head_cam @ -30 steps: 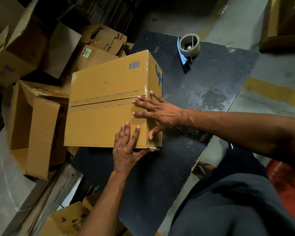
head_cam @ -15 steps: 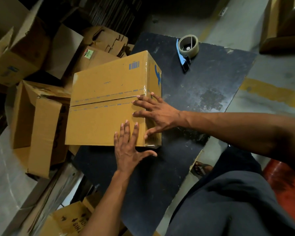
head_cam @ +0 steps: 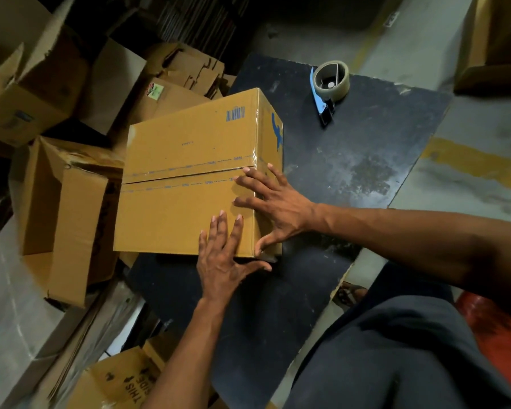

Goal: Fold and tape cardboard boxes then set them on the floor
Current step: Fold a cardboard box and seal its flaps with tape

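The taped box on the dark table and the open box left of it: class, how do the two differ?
The taped box has its flaps closed and sealed; the open box has flaps standing loose. The taped box sits on the dark table under the left hand and right hand; the open box lies untouched beside it. Both are brown cardboard.

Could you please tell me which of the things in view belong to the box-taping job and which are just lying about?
Part of the job:
- closed brown cardboard box with blue print, both hands flat on it: left hand, right hand
- blue-handled tape dispenser with tape roll
- dark worn tabletop

Lying about:
- open brown carton on the floor
- carton printed THIS SIDE
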